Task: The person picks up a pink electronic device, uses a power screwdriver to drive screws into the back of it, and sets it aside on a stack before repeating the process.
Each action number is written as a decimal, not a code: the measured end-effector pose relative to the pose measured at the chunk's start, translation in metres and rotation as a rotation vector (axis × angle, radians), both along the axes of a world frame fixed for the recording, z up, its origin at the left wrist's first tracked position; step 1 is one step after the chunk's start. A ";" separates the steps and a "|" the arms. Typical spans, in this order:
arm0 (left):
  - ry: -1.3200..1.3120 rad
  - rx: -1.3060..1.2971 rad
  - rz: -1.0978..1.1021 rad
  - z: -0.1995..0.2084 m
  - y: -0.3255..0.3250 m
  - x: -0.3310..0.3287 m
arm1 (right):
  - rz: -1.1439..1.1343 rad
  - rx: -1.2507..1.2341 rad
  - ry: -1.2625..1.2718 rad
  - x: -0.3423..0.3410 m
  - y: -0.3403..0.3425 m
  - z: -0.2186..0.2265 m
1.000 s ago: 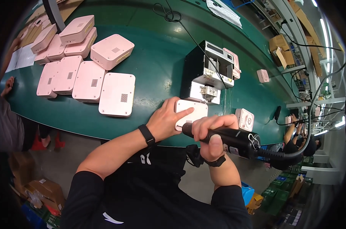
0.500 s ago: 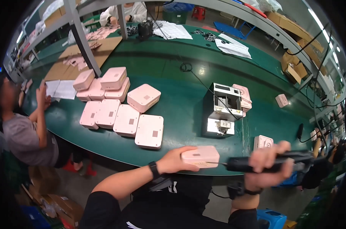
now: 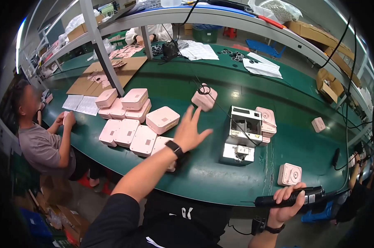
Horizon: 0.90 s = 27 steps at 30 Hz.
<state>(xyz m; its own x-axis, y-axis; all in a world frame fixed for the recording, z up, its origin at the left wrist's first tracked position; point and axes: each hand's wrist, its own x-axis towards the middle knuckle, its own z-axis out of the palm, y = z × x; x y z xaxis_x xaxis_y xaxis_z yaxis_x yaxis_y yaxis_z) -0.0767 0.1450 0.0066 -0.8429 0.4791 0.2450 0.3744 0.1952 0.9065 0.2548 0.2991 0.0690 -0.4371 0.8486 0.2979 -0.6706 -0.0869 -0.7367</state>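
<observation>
My left hand (image 3: 190, 131) reaches out over the green table with its fingers spread, holding nothing. Just beyond its fingertips is a pink box-shaped housing (image 3: 205, 99), tilted and partly behind a black cable. In my right hand (image 3: 288, 202) is a black electric screwdriver (image 3: 273, 201), its thin bit pointing left over the table's front edge. Several similar pink housings (image 3: 143, 140) lie grouped left of and beneath my left forearm, some stacked. Another pink housing with a round part on top (image 3: 289, 174) stands near the screwdriver.
A black and silver machine (image 3: 241, 132) stands right of centre, with pink parts (image 3: 266, 122) beside it. A small pink box (image 3: 318, 124) lies farther right. At the left a co-worker (image 3: 44, 132) handles something small. A metal shelf frame (image 3: 102, 49) spans the table.
My left hand has let go of the pink housing it held at the front edge and moved up and forward. A pink housing is now at the table's middle. The screwdriver has moved lower.
</observation>
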 end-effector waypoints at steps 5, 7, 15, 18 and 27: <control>0.779 -0.918 0.226 0.025 -0.077 -0.054 | -0.074 0.114 -0.107 0.016 0.013 -0.017; 0.342 -1.239 0.092 0.039 -0.085 -0.063 | -0.101 0.146 -0.136 0.012 0.015 -0.025; 0.700 -0.704 -0.232 0.057 -0.088 -0.007 | -0.153 0.228 -0.147 -0.018 0.021 -0.053; 0.699 -0.594 -0.516 0.060 -0.078 0.064 | -0.072 0.163 -0.299 -0.030 0.031 -0.058; 0.582 -0.361 -0.670 -0.012 -0.050 0.123 | -0.003 0.239 -0.127 -0.105 0.018 0.028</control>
<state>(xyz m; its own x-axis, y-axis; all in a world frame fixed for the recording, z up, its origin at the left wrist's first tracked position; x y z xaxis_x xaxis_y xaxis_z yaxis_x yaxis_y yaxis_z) 0.0466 0.0951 -0.0052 -0.1593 0.9460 0.2822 0.8825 0.0083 0.4703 0.1495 0.3168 0.0972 -0.4816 0.7618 0.4333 -0.5718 0.1015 -0.8141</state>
